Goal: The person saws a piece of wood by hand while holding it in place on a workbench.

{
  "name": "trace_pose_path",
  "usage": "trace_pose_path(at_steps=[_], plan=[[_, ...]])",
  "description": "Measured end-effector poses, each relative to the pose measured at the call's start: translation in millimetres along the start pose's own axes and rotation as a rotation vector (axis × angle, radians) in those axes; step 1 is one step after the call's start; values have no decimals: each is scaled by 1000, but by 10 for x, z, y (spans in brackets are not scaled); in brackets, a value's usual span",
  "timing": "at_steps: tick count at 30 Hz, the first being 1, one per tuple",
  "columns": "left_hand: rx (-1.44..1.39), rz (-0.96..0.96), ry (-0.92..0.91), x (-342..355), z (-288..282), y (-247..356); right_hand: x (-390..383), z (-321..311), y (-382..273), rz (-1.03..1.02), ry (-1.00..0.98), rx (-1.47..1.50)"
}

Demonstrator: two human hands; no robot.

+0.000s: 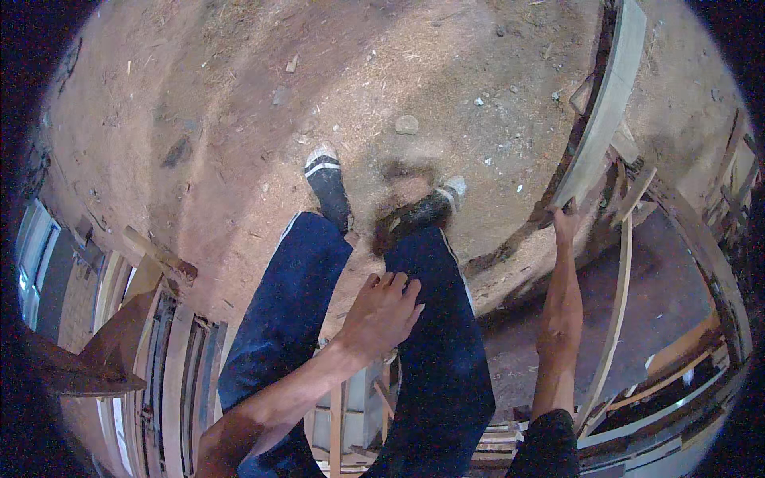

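My right hand is closed around the near end of a long, pale wooden plank, which stretches away from me toward the top right. My right arm reaches out straight to it. In front of my blue trousers, my left hand hangs over the thigh with its back up. Its fingers are loosely bent and a little apart, and I see nothing in them; the palm is hidden.
Dirt ground strewn with sawdust and wood chips lies ahead of my dark shoes. Stacked boards stand at the lower left. Wooden strips and more timber fill the right side, beside a dark, flat panel.
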State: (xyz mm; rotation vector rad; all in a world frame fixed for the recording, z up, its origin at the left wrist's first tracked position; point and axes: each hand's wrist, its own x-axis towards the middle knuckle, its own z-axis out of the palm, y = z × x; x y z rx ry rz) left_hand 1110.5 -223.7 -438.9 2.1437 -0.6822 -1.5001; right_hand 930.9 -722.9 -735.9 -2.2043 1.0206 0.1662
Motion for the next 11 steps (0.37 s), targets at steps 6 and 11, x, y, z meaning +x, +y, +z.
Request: trace_pose_path(at_steps=[6, 11], plan=[[-1, -19, 49, -22, -49, -18, 6, 325, -591, 283, -152, -529], [-33, -52, -42, 33, -63, 23, 136, 627, -1366, 568, -81, -745]])
